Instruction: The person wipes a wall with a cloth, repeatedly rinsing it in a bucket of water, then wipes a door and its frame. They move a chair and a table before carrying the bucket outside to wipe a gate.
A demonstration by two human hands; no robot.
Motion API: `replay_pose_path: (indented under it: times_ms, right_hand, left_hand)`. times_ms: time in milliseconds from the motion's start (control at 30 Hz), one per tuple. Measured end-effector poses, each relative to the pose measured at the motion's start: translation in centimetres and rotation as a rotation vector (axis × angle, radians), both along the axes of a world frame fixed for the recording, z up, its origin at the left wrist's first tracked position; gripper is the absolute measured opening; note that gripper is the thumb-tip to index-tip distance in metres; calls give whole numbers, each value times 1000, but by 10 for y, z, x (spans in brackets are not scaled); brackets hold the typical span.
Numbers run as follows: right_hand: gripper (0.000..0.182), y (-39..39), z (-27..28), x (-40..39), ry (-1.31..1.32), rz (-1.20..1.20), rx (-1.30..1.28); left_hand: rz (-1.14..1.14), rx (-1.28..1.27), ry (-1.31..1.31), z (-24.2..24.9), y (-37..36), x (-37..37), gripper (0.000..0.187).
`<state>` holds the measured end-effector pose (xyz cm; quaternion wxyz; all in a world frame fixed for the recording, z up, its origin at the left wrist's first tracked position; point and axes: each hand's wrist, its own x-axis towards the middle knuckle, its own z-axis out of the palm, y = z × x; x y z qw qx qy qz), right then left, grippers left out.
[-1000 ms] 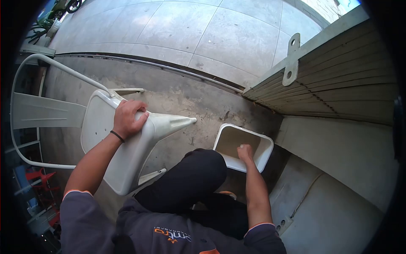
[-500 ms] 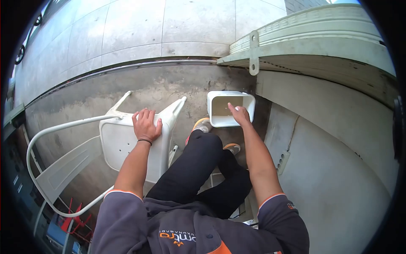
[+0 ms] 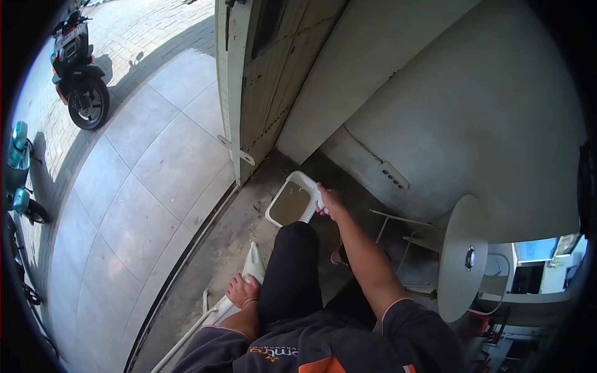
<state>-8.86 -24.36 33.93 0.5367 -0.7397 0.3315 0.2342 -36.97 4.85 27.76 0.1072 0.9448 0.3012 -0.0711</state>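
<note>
My right hand (image 3: 331,204) is at the right side of a white rectangular bin (image 3: 292,175), its fingers closed round the rim. The bin stands on the floor with its opening up, and its inside looks brownish. My left hand (image 3: 242,290) grips the edge of a white chair (image 3: 254,264) beside my left leg, fingers curled over it near a chair leg. Most of the chair is hidden by my arm and body or lies out of view.
A pale wall with a power strip (image 3: 395,175) stands to the right, near a round white table top (image 3: 461,258) on edge. A folding door (image 3: 245,81) and its floor track (image 3: 180,273) border the tiled paving (image 3: 149,186). Outside stands a motorbike (image 3: 81,74).
My view has swung to the right. My right hand has gone from above the bin's opening to its rim. My left hand stays on the chair, now with fingers curled at its edge.
</note>
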Motion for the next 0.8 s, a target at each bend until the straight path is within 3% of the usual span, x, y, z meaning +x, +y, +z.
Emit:
replay_pose_path:
  times_ms: [100,233,333,367,433,533,600,667,733,800]
  right_hand:
    - [50,-41,50,-26,-4,-137,1]
    - [48,-85,106,-26,-145,-358,423]
    - [43,-104,179,-2,-295,-251,407]
    - [40,-101,210,10,-386,-275,285]
    - [35,-93,284,27,-590,-217,82]
    - [31,-54,414,36,-927,-140,-65]
    - [30,-33,483,47,-1184,-82,-330]
    - [29,-18,542,58,-1359,38,-986]
    - [25,-2,583,70,-1475,70,-1414]
    - [23,-20,611,112,-1892,85,-1958]
  left_hand:
    - [30,-18,-37,0,-2,0,35]
    - [89,-136,90,21,1,7,42]
    - [125,-320,303,46,8,16,56]
    - [59,-333,373,48,10,21,58]
    - [-74,-343,517,48,20,28,61]
    - [-9,-380,520,53,21,29,64]
    - [-5,-378,480,36,21,25,61]
    - [-6,-366,460,25,22,23,59]
    - [-7,-362,447,28,20,32,58]
    - [-13,-368,450,33,15,39,57]
